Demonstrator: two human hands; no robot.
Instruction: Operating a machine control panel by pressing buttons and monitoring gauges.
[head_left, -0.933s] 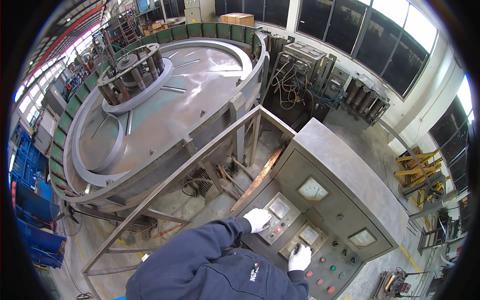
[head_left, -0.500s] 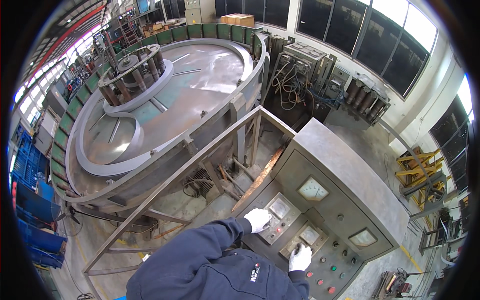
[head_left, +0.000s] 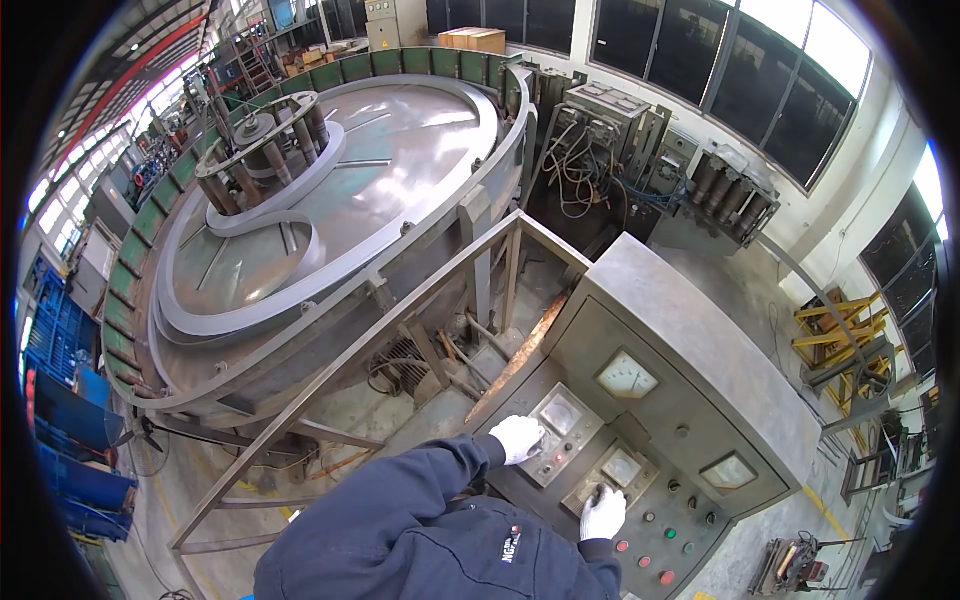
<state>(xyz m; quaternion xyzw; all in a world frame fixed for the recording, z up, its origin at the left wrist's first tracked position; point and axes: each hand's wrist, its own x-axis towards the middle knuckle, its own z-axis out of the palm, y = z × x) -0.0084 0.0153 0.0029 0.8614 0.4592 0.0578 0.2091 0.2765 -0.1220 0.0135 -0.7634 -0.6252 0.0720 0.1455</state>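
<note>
My left hand (head_left: 518, 440), in a white glove, rests on a small meter panel (head_left: 566, 412) of the grey control console, its fingers closed around a control knob that they mostly cover. Beside them a red lamp (head_left: 558, 457) glows. My right hand (head_left: 603, 516), also gloved in white with darkened fingertips, is closed on a knob of the second meter panel (head_left: 622, 468). That knob is largely hidden too. Left of the console, a wide grey metal strip (head_left: 318, 240) curves in an S shape over the round metal turntable (head_left: 420, 140) inside a large drum.
Red and green buttons (head_left: 671, 534) sit right of my hand, below a large gauge (head_left: 628, 375). A metal railing (head_left: 350, 365) separates the console from the drum rim (head_left: 400, 270). Rollers (head_left: 265, 150) ring the hub. Yellow stands (head_left: 840, 340) and a small machine (head_left: 795, 565) are at right.
The turntable's slots have shifted round, and the strip's inner curl has moved right. The strip's outer loop has drawn away from the drum's left wall. Both hands stay nearly still.
</note>
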